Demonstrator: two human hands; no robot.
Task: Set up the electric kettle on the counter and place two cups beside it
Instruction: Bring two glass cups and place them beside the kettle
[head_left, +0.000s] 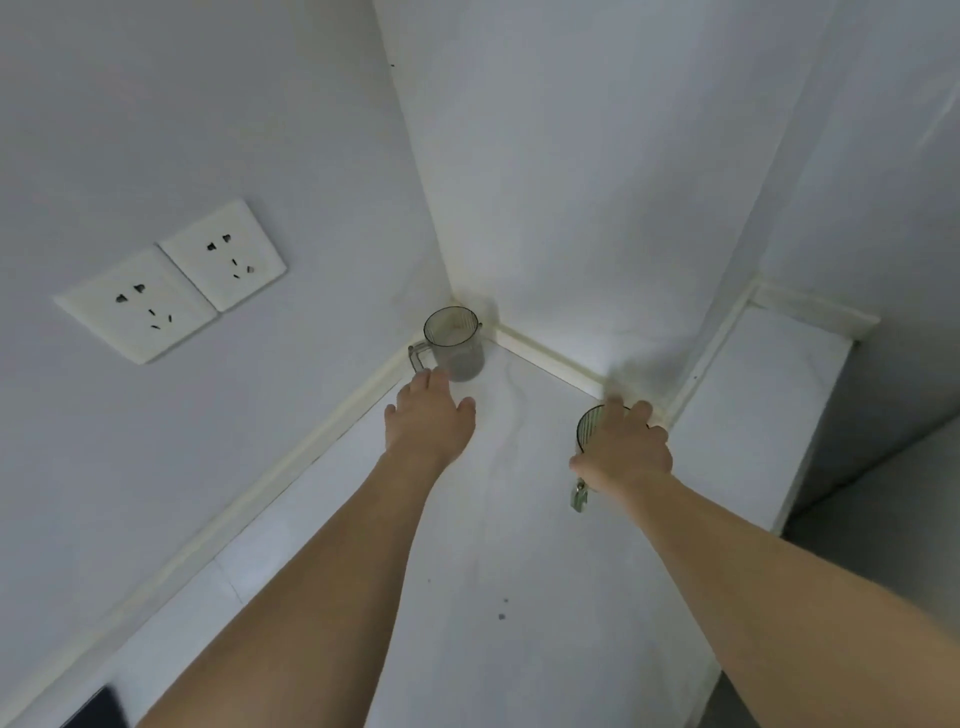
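Observation:
A clear glass cup (453, 343) with a handle on its left stands upright in the far corner of the white counter (498, 545). My left hand (430, 418) stretches toward it with straight fingers, and the fingertips are at the foot of its handle. A second ribbed glass cup (588, 427) is near the back wall to the right. My right hand (626, 449) covers it from above and grips it, thumb on its left side. Its handle (579, 496) sticks out below my palm. No kettle shows in this view.
Two white wall sockets (171, 280) sit on the left wall above the counter. A white boxed ledge (758, 410) bounds the counter on the right, with a drop beyond it. A dark object (98, 712) peeks in at the bottom left.

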